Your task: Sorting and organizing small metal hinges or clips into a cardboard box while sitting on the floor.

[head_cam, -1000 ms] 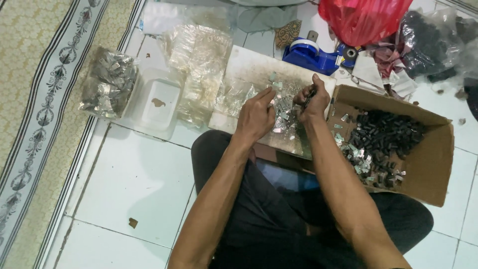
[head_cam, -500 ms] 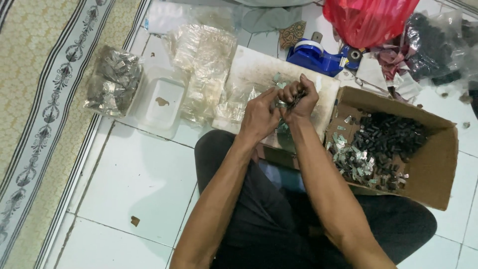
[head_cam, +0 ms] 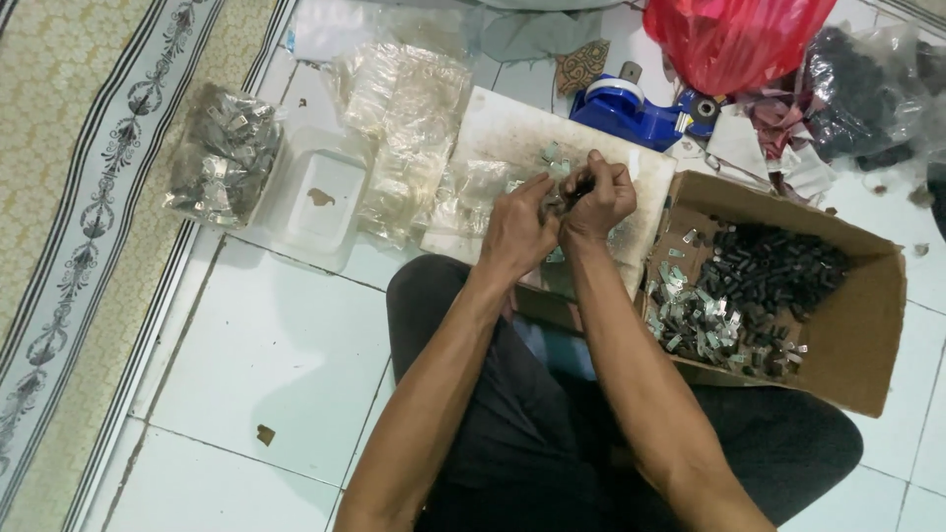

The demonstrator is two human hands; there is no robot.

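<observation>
My left hand (head_cam: 516, 229) and my right hand (head_cam: 597, 195) meet over a white board (head_cam: 493, 133) that rests on my lap. Between their fingertips they pinch a small dark part (head_cam: 574, 187) together. Several small shiny metal pieces (head_cam: 552, 158) lie on the board just beyond the fingers. An open cardboard box (head_cam: 857, 325) at my right holds several small black parts (head_cam: 778, 271) and shiny metal clips (head_cam: 695, 320).
Clear plastic bags (head_cam: 409, 128) are piled left of the board. A filled bag of metal pieces (head_cam: 222, 158) and a white plastic tray (head_cam: 320, 197) lie further left, beside a patterned rug (head_cam: 69, 197). A blue tape dispenser (head_cam: 631, 106) and a red bag (head_cam: 734, 39) sit behind.
My right hand has drawn in from the box side to meet my left hand, and both now close on the small part over the board.
</observation>
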